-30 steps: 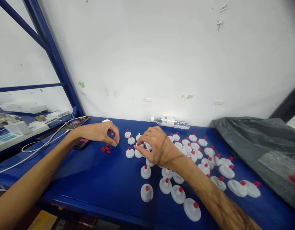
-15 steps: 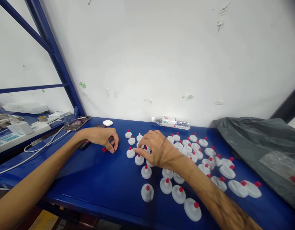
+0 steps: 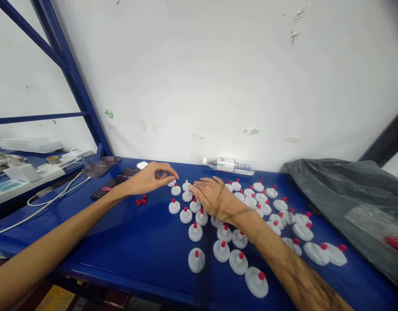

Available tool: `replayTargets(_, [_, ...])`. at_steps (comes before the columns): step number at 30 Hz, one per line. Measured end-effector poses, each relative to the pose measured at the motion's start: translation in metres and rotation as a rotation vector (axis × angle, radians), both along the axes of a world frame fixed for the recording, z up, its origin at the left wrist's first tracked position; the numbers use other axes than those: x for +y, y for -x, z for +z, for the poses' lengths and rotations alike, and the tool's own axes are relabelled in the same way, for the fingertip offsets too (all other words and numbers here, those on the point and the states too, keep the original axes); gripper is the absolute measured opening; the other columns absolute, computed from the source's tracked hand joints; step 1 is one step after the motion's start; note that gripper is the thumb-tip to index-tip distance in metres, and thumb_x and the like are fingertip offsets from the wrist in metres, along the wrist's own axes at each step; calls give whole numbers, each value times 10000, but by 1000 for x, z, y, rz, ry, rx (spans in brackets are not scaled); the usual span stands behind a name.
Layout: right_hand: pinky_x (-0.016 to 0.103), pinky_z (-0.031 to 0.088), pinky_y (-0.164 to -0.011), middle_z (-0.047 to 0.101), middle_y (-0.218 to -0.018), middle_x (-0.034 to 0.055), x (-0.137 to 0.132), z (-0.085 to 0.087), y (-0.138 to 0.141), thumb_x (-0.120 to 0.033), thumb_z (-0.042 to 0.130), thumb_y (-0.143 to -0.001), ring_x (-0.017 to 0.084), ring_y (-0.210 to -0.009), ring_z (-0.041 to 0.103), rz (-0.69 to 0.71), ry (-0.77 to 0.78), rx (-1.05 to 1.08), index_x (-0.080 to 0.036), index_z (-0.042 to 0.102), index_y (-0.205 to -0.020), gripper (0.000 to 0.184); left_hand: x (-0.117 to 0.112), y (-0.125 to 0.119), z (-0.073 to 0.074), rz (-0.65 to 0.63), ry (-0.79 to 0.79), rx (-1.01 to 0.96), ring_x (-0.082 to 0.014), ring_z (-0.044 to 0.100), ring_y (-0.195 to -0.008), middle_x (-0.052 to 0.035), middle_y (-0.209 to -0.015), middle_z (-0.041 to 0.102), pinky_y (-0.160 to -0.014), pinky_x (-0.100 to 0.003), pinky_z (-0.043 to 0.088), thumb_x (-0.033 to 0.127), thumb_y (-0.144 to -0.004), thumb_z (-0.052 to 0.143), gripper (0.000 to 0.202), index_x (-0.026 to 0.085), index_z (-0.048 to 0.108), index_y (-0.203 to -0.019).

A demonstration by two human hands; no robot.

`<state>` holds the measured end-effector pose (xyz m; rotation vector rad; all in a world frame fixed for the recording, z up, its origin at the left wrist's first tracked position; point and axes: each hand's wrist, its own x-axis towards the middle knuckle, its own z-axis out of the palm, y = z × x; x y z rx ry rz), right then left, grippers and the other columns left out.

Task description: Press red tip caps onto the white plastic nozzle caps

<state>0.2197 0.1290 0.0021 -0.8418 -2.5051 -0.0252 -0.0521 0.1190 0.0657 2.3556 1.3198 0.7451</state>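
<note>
My left hand (image 3: 156, 178) is pinched closed, its fingertips around a small red cap that is mostly hidden. It hovers just left of a white round lid with a bare nozzle (image 3: 186, 186). At the right side of this lid is my right hand (image 3: 216, 196), palm down, fingers stretched out and slightly apart; whether the thumb touches the lid is hard to tell. Several white lids with red-tipped nozzles (image 3: 195, 233) stand around and below the right hand. Left of them lies a small pile of loose red caps (image 3: 141, 201) on the blue table (image 3: 137, 250).
A clear plastic bottle (image 3: 231, 166) lies by the wall. Behind the left forearm are a phone (image 3: 103, 186), a white case (image 3: 142, 165) and white cables (image 3: 56, 203). A dark plastic bag (image 3: 335, 190) spreads along the right side, and a power strip (image 3: 11, 185) sits far left.
My left hand has moved right and up from the red cap pile to beside the bare-nozzled lid. My right hand has shifted slightly, its fingers straighter and its thumb nearer that lid.
</note>
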Motion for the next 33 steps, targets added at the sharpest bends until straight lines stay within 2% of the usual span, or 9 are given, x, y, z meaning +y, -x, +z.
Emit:
replayTargets(2, [664,456,-1133,757,-1351,86,0,0,0,-304,337,-1156,329,-1315,658,17,-9,6,-243,715,-1260,397,1,-4,-8,49,-49,-70,-122,557,-645,-21,-904,719,-535,-245,414,497,-1003,691,335,168,756,-1017])
replayTargets(6, [588,431,-1181,723,-1400,120,-2,8,2,-309,432,-1143,287,-1326,644,25,-79,75,-184,646,-1374,339,3,-12,-23,111,-89,-182,-127,600,-616,18,-776,679,-554,-256,491,493,-977,742,337,160,738,-1026])
replayTargets(10, [471,512,-1065,752,-1258,112,-3,20,4,-237,565,-1091,259,-1143,703,54,-175,111,-190,669,-1320,256,1,-17,-30,106,-86,-278,-134,656,-626,23,-767,702,-587,-273,559,459,-969,767,311,154,734,-1020])
replayTargets(14, [398,553,-880,720,-1222,104,-4,22,6,-147,553,-1073,216,-917,715,67,-243,101,-214,701,-1195,203,-3,-21,-32,80,-78,-383,-134,686,-629,11,-805,742,-619,-288,599,451,-966,777,312,149,736,-1029])
replayTargets(16, [387,547,-861,728,-1193,84,-5,22,6,-112,598,-1044,214,-905,717,76,-262,90,-218,667,-1208,208,-5,-23,-32,65,-67,-428,-132,692,-610,16,-787,748,-617,-287,606,448,-963,783,313,147,736,-1037])
replayTargets(20, [389,533,-845,743,-963,25,-9,25,8,-140,721,-987,232,-863,716,70,-278,87,-202,581,-1175,242,-12,-27,-32,39,-39,-486,-130,704,-570,23,-720,755,-564,-250,583,437,-930,824,316,146,753,-1031])
replayTargets(23, [380,518,-816,715,-862,-4,-10,27,9,-177,761,-969,231,-800,697,60,-292,94,-220,545,-1102,257,-17,-31,-30,11,-19,-514,-122,719,-573,2,-778,794,-563,-219,581,424,-897,856,280,170,788,-994])
replayTargets(29, [366,518,-817,681,-823,-24,-10,26,7,-175,788,-950,218,-767,655,108,-338,126,-237,518,-1037,290,-22,-37,-27,-64,1,-557,-125,741,-624,-21,-968,810,-605,-215,611,343,-882,866,130,226,842,-932])
replayTargets(33, [368,534,-822,704,-926,9,-9,26,6,-141,778,-947,215,-798,642,147,-368,177,-230,521,-1039,287,-20,-36,-25,-104,49,-612,-121,733,-628,-38,-994,800,-604,-214,604,287,-874,866,78,227,860,-923])
